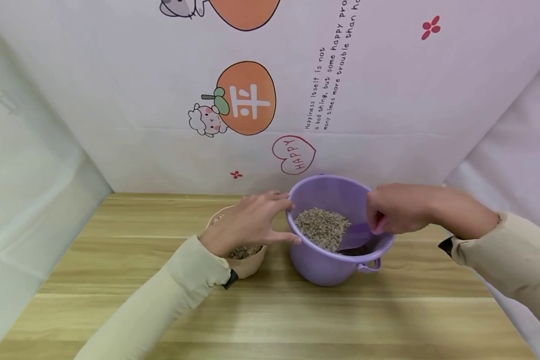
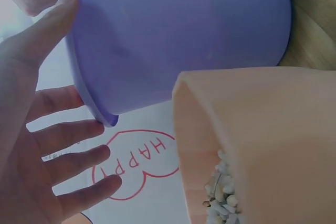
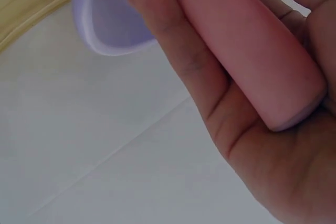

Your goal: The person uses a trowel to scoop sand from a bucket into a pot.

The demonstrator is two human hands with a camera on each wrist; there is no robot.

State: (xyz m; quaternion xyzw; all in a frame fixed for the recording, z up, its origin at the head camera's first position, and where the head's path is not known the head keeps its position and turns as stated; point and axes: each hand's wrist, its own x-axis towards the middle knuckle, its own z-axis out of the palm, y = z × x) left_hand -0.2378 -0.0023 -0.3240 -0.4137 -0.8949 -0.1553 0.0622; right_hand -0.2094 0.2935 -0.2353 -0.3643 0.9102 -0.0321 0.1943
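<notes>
A purple bucket (image 1: 321, 268) stands on the wooden table, with grey-brown gravel (image 1: 321, 227) heaped on its left side inside. My right hand (image 1: 400, 207) reaches over the right rim, its fingers wrapped round the pink handle (image 3: 247, 51) of a small shovel. The shovel's blade (image 1: 354, 237) is down in the bucket beside the gravel. With spread fingers and thumb, my left hand (image 1: 252, 217) touches the bucket's left rim. Under that forearm is a peach-coloured pot (image 1: 250, 265), partly hidden, with small stones (image 2: 223, 195) in it.
The wooden table (image 1: 270, 320) stretches in front of both containers. A white printed backdrop (image 1: 369, 115) rises right behind the bucket, and white sheets (image 1: 40, 165) hang at both sides. The bucket's handle (image 1: 370, 266) joint sticks out at the front right.
</notes>
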